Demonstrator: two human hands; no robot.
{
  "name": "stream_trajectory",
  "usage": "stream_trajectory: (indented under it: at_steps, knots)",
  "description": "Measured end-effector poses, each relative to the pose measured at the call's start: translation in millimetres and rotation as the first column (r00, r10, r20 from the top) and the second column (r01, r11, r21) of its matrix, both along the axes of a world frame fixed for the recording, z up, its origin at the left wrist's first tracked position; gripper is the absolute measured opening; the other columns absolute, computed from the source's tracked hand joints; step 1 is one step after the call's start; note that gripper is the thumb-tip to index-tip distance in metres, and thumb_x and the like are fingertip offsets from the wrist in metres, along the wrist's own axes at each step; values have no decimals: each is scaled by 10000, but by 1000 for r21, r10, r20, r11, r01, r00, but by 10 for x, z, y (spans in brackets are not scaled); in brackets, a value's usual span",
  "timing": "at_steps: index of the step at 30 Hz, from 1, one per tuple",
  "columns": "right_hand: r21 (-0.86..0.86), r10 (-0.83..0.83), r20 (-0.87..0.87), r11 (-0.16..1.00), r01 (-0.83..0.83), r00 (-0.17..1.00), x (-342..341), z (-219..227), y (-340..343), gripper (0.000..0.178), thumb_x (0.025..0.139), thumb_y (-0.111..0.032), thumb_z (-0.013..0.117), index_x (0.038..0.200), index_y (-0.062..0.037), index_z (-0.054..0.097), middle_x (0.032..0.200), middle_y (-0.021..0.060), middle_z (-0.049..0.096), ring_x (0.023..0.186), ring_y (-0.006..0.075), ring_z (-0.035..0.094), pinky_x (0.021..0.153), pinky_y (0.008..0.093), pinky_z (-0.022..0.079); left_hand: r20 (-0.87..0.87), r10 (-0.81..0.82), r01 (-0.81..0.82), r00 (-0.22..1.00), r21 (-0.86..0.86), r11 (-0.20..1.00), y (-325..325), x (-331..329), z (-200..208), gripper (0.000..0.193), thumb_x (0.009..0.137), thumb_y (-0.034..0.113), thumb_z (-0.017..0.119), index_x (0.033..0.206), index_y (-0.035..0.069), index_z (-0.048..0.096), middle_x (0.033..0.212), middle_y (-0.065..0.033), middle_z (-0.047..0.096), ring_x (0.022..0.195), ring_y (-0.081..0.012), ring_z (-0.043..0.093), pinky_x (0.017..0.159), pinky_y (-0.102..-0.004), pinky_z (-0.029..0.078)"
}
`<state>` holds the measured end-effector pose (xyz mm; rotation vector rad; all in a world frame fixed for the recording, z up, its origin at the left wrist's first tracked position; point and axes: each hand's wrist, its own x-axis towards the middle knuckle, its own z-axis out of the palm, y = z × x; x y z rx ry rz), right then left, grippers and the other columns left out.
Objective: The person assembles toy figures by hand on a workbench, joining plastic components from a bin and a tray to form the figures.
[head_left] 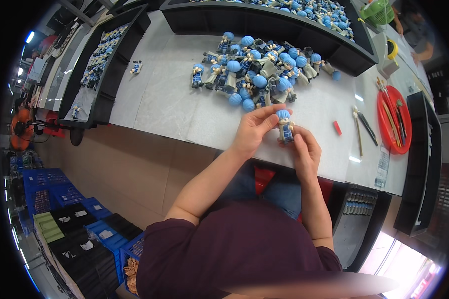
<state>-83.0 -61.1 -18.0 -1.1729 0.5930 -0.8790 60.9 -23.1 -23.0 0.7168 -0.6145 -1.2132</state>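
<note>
A small blue-haired figurine [284, 130] in a blue and grey outfit is held upright over the table's near edge. My left hand [254, 130] pinches it at the head, thumb and fingers closed on the hair. Lower down, my right hand [306, 151] grips it by the base and side. Just beyond my hands lies a loose heap of similar figurines [260, 80], many on their sides. A single figurine [136, 67] lies apart on the left of the white table [157, 99].
A black tray [194, 22] full of figurines spans the far edge; another black tray [107, 92] stands at left. On the right are a red oval dish [407, 144] of brushes, loose brushes [358, 132], a small red block [337, 128] and a yellow tape roll [392, 49].
</note>
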Motion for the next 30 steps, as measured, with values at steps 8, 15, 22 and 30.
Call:
stream_trajectory:
  at_steps: [8, 15, 22, 30]
  knots:
    - [-68, -50, -8, 996, 49, 999, -38, -47, 11, 207, 839, -97, 542, 988, 47, 538, 874, 105, 586, 719, 138, 569, 659, 248, 475, -67, -24, 30, 997, 91, 995, 13, 6, 15, 262, 883, 83, 439, 1131, 29, 501, 1047, -113, 575, 930, -155, 559, 819, -290, 454]
    - [-116, -75, 26, 990, 78, 997, -20, -60, 27, 213, 786, -61, 610, 965, 40, 556, 883, 86, 586, 729, 113, 558, 631, 221, 471, -52, -67, 72, 996, 102, 992, -8, 8, 12, 273, 893, 39, 361, 1135, 14, 486, 1079, -168, 543, 909, -224, 584, 790, -319, 479]
    - [-103, -86, 54, 990, 92, 995, 1, -14, 40, 207, 779, -52, 616, 958, 36, 560, 879, 82, 589, 736, 102, 553, 632, 215, 470, -33, -78, 80, 996, 91, 993, -10, 2, 15, 272, 889, 40, 368, 1132, 13, 487, 1088, -169, 538, 928, -242, 579, 795, -332, 479]
    - [-73, -86, 51, 993, 89, 995, -24, -35, 4, 218, 809, -71, 581, 990, 43, 535, 883, 98, 583, 708, 119, 556, 636, 228, 468, -47, -47, 52, 998, 108, 993, -6, -15, 32, 267, 883, 65, 416, 1133, 17, 494, 1078, -147, 548, 927, -215, 573, 810, -345, 469]
